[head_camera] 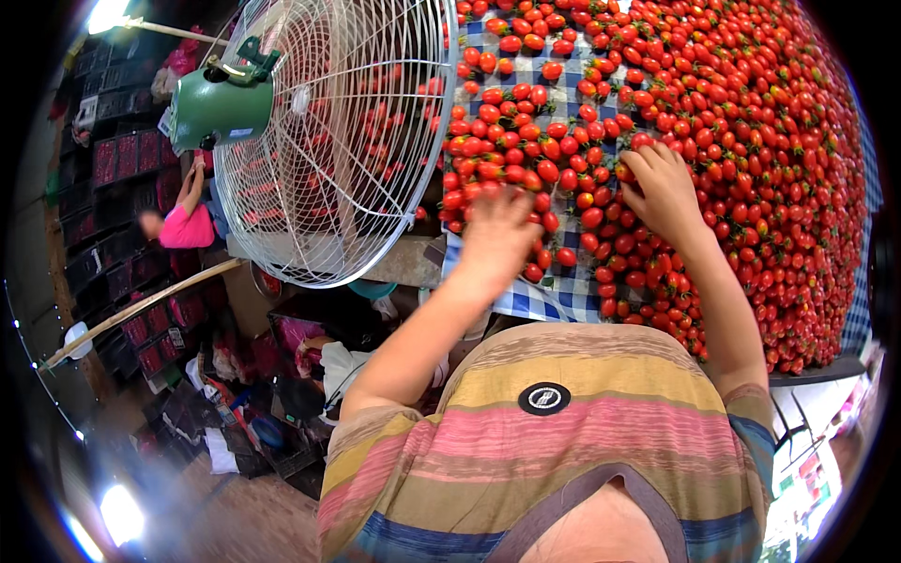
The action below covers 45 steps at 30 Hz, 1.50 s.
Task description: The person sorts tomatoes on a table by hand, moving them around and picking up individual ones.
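Observation:
Many small red cherry tomatoes [760,176], some with green stems, cover a table spread with a blue-and-white checked cloth [549,302]. They lie in a dense heap on the right and more loosely near the middle. My left hand [498,222], blurred, rests palm down among tomatoes close to the cloth's left edge; whether its fingers hold any is hidden. Over at the edge of the heap, my right hand [658,179] has its fingers bent at a tomato [625,172], with its thumb just below; a firm grip on it cannot be made out.
A large wire-caged fan [299,98] with a green motor stands at the table's left. Beyond it, a person in a pink shirt [188,226] is beside stacked dark crates [116,204], several with red contents. A pole [141,307] slants at left. Bags and crates lie below.

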Motion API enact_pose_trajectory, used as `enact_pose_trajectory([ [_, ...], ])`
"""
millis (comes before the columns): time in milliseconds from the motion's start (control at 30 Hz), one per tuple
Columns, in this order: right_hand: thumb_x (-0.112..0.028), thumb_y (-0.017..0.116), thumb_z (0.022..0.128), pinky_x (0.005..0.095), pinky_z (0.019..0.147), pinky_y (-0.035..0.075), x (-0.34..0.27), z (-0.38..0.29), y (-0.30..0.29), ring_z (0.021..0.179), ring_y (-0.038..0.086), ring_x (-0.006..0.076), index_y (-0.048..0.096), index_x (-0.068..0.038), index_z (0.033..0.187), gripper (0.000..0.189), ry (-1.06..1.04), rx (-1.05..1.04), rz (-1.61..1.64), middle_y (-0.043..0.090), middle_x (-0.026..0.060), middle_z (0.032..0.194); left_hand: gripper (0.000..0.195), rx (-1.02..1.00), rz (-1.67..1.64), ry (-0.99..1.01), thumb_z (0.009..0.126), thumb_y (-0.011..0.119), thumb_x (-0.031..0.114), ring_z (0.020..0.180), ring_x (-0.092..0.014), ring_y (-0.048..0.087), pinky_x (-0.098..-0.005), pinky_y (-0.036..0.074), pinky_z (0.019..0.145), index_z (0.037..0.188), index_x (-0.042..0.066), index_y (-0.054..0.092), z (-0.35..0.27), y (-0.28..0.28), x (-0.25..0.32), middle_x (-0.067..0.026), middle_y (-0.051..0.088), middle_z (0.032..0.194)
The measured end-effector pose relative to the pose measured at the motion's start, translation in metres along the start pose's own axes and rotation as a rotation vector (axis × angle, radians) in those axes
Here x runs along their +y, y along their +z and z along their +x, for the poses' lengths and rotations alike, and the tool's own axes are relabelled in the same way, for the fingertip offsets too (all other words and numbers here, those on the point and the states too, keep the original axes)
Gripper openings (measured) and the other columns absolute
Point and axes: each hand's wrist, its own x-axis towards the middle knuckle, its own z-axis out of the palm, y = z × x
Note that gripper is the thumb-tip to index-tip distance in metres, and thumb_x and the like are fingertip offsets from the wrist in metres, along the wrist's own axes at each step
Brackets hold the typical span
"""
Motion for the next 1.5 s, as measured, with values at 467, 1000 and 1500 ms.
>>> enact_pose_trajectory([
  [467, -0.015, 0.057, 0.099, 0.0404, 0.096, 0.055, -0.031, -0.087, 0.006, 0.107, 0.064, 0.0253, 0.046, -0.004, 0.141, 0.045, 0.949, 0.303, 1.969, 0.059, 0.0126, 0.128, 0.018, 0.311, -0.019, -0.06, 0.087, 0.069, 0.028, 0.088, -0.031, 0.07, -0.0482, 0.053, 0.075, 0.092, 0.01, 0.069, 0.183, 0.0, 0.016, -0.0123, 0.07, 0.091],
  [1000, -0.031, 0.052, 0.107, 0.0281, 0.062, 0.053, 0.01, -0.132, -0.022, 0.103, 0.057, 0.0242, 0.061, 0.0, 0.122, 0.036, 0.635, 0.521, 2.664, 0.058, 0.015, 0.128, 0.054, 0.292, -0.053, -0.5, 0.1, 0.056, 0.041, 0.146, -0.048, 0.026, -0.069, 0.023, 0.114, 0.144, 0.01, 0.051, 0.107, 0.008, -0.068, -0.0243, 0.033, 0.156],
  [1500, -0.018, 0.062, 0.1, 0.029, 0.072, 0.051, -0.012, -0.45, -0.036, 0.091, 0.051, 0.0227, 0.053, 0.002, 0.111, 0.025, 0.778, 1.757, 2.022, 0.055, 0.0116, 0.106, 0.05, 0.304, 0.017, -0.012, 0.09, 0.064, 0.046, 0.131, -0.039, 0.048, -0.0613, 0.039, 0.104, 0.134, 0.023, 0.062, 0.112, 0.028, 0.001, -0.0139, 0.056, 0.139],
])
